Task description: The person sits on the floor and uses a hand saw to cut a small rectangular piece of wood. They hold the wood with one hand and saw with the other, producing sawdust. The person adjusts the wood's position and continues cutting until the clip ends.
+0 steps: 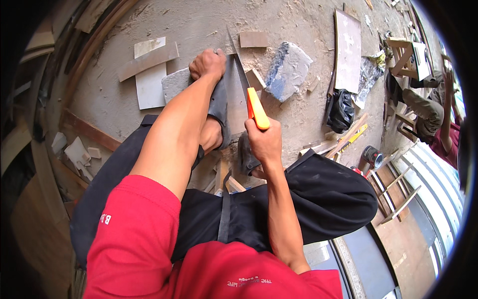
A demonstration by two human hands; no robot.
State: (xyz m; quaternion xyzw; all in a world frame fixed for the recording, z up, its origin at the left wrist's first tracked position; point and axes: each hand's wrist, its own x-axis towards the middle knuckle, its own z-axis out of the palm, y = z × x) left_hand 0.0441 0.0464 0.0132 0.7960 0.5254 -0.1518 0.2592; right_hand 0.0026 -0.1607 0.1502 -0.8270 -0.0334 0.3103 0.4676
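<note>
over the dusty floor (pixel 303 122), your right hand (pixel 265 142) grips the orange-handled handsaw (pixel 255 102), blade by the flat board (pixel 235 97); left hand (pixel 208 64) curls near its far end, hold unclear. looks mid-cut, but can't tell what's left.

- Extended well forward with left hand (pixel 207 64); curled inward, partly hidden from view.
- Closed in a grip with right hand (pixel 264 142); placed farther back.

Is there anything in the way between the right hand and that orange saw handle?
No, nothing that I can see. The right hand is closed around the near end of the orange saw handle, with nothing showing between them.
</note>
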